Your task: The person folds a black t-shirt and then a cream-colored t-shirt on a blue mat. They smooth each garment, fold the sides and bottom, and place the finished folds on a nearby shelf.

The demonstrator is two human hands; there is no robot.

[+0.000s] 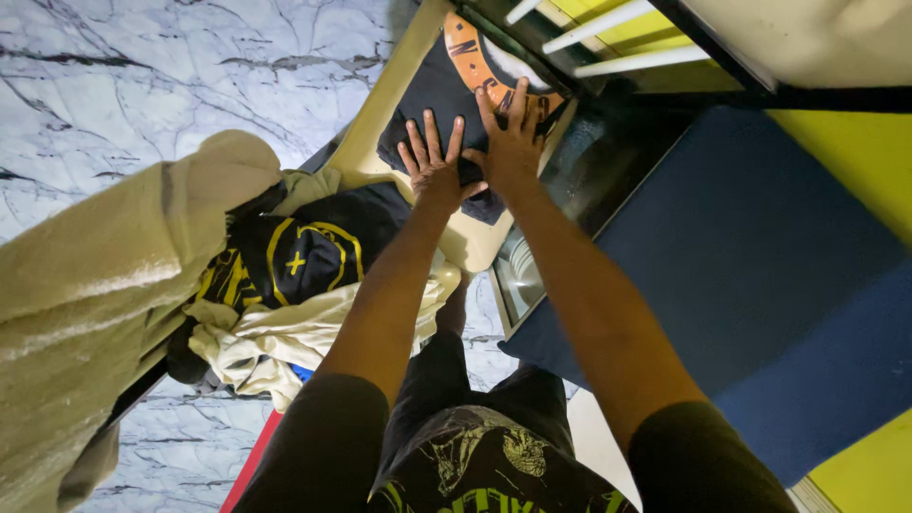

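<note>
A black garment with an orange and white round print [456, 85] lies spread on a pale yellow plastic surface [380, 123]. My left hand [432, 161] presses flat on the black cloth with fingers spread. My right hand [508, 138] lies flat beside it, fingers spread, its thumb close to the left hand. Neither hand grips anything.
A heap of clothes [285, 275], black with yellow print and cream cloth, sits to the left. A beige towel [104, 285] hangs at far left. A blue mattress [760, 275] lies to the right, beside a glass-topped edge [532, 256]. Marble floor [142, 76] lies below.
</note>
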